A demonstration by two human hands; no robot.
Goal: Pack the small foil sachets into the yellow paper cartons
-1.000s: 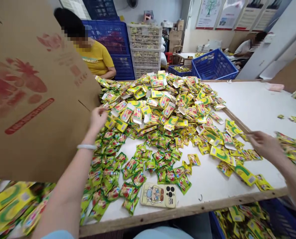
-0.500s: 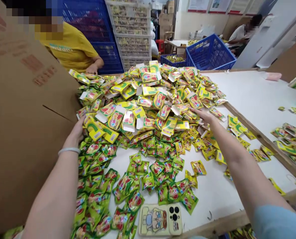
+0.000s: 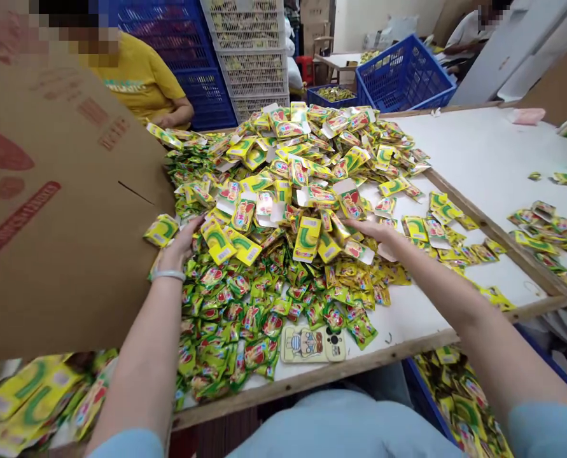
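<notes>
A large heap of small yellow-and-green snack boxes (image 3: 307,238) and green candy packets (image 3: 252,318) covers the table. My left hand (image 3: 181,248) lies along the heap's left side, fingers extended and partly hidden by boxes. One yellow box (image 3: 161,230) leans beside it, against the large carton. On the other side my right hand (image 3: 376,232) reaches in with fingers stretched out, its fingertips against boxes. A cluster of boxes sits between both hands, and neither hand grips a single one. In front lies a phone (image 3: 293,345) in a pale yellow cartoon case.
A tall brown carton (image 3: 73,254) stands close at left. Wooden strips (image 3: 483,226) edge and divide the white table (image 3: 459,143). Loose packets lie at right. A person in a yellow shirt (image 3: 144,79) sits beyond, near stacked crates (image 3: 252,70). A blue crate (image 3: 402,76) tilts behind the table.
Both hands have drawn toward me and closer together, pulling front boxes over the green packets. The view has tipped downward, showing more of the table's front edge and a crate below.
</notes>
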